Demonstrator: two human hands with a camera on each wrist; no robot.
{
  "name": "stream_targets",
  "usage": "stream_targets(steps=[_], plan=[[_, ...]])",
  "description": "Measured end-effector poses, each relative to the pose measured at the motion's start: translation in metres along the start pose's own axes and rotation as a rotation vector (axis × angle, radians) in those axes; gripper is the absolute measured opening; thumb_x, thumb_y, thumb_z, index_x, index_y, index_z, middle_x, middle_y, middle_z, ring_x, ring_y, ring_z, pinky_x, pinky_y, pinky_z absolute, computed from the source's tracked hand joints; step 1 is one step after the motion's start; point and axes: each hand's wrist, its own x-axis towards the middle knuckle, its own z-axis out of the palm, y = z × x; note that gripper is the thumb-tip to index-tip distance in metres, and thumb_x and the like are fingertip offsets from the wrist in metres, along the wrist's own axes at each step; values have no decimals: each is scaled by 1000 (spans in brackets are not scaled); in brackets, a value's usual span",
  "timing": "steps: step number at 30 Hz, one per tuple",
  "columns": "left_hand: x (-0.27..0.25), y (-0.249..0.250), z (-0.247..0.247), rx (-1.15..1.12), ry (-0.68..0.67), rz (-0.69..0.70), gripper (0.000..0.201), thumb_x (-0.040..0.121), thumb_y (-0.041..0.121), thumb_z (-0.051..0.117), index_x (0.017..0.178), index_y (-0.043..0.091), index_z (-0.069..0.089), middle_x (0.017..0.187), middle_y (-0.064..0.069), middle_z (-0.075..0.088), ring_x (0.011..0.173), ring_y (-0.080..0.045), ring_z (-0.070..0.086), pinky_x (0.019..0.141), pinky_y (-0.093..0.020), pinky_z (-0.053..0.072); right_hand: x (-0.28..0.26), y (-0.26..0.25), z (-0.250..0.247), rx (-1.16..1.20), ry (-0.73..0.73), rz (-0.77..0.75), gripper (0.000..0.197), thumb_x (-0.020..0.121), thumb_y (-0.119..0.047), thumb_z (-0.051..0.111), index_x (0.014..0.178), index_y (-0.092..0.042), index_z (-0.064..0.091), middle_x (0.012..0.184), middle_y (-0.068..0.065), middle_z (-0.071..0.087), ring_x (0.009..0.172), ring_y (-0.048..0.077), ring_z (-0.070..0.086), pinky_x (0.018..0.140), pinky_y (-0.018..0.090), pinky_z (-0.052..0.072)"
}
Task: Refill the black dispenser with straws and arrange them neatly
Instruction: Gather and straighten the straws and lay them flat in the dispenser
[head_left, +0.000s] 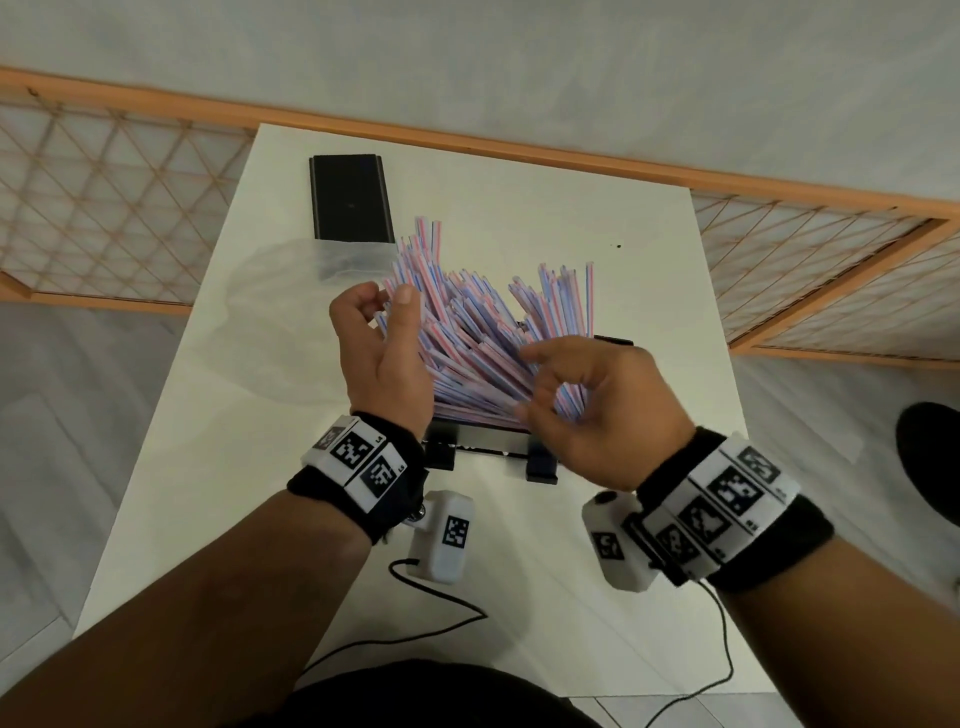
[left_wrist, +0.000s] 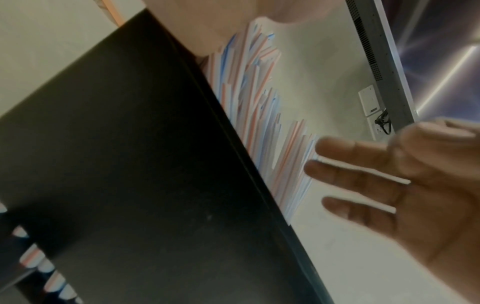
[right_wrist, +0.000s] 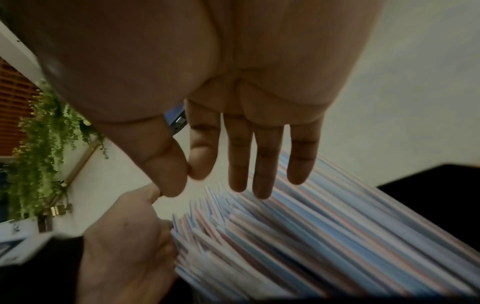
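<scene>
A thick fan of red-and-blue striped straws (head_left: 467, 332) stands unevenly in the black dispenser (head_left: 488, 447) at the table's near middle. My left hand (head_left: 382, 317) is against the left side of the bundle, thumb up. In the left wrist view its fingers (left_wrist: 363, 181) are straight and spread beside the straws (left_wrist: 249, 102) and the dispenser's black wall (left_wrist: 130, 164). My right hand (head_left: 545, 387) hovers at the right front of the bundle. Seen from the right wrist, its fingers (right_wrist: 259, 164) hang straight above the straws (right_wrist: 311, 236) and hold nothing.
A flat black lid (head_left: 350, 197) lies at the far left of the white table (head_left: 597, 249), with a clear plastic bag (head_left: 291, 332) in front of it. Cables (head_left: 441, 623) trail over the near edge. Wooden lattice screens (head_left: 104, 208) flank the table.
</scene>
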Motion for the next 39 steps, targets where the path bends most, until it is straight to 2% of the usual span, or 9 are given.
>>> stream_targets(steps=[4,12,17,20,24,26,30,36,39], plan=[[1,-1,-1,-29,-6,-11,76,82,61,48,124,-3,49,113,-5,53,100,-14,52,88,-20,44,1,18,12,-221,-139,265,35,82,-43,73,71,-14,56,66,-3,59,61,13,55,57,28,45],[1,-3,-3,-77,-29,14,78,82,58,49,124,-8,47,109,-4,49,85,8,50,81,-8,41,14,18,28,-268,-544,374,54,79,-69,64,105,-21,60,91,-3,65,85,17,62,77,31,52],[1,-1,-2,-19,-42,11,74,81,62,46,125,3,47,109,1,48,93,-2,49,84,-8,39,24,11,33,-322,-759,419,67,80,-70,63,126,-21,56,108,-1,67,100,22,64,89,37,53],[1,1,-2,-22,-32,5,71,80,62,47,124,8,46,105,9,48,86,12,49,81,-6,39,33,13,37,-415,-841,441,66,79,-72,62,120,-20,57,96,-3,68,91,20,65,75,32,51],[0,-2,-4,-19,-26,21,74,82,58,49,129,1,46,106,12,50,88,15,51,83,-7,41,42,9,45,-360,-867,448,95,82,-68,63,155,-20,24,144,2,52,127,23,53,102,35,46],[-1,-3,-5,-17,-28,17,73,83,56,50,129,-1,46,107,11,50,89,14,52,82,-7,41,45,7,49,-399,-890,451,90,82,-69,62,150,-17,34,132,2,60,116,22,59,92,32,49],[1,-2,-5,-44,-38,-2,71,82,55,52,127,0,46,105,10,50,86,7,51,81,-10,41,51,9,54,-440,-866,469,52,80,-66,66,89,-15,62,74,0,61,67,15,57,54,26,41],[2,-2,-5,-28,-47,-34,69,81,57,54,126,5,47,107,8,50,92,-2,52,85,-17,43,54,9,58,-491,-822,515,52,76,-68,68,77,-17,59,73,0,62,65,15,58,54,25,45],[2,-3,-5,-22,-61,-43,68,81,58,55,124,5,48,109,5,52,95,-10,53,91,-29,46,54,11,60,-426,-866,536,67,75,-66,70,115,-14,57,105,1,65,92,20,61,77,30,50]])
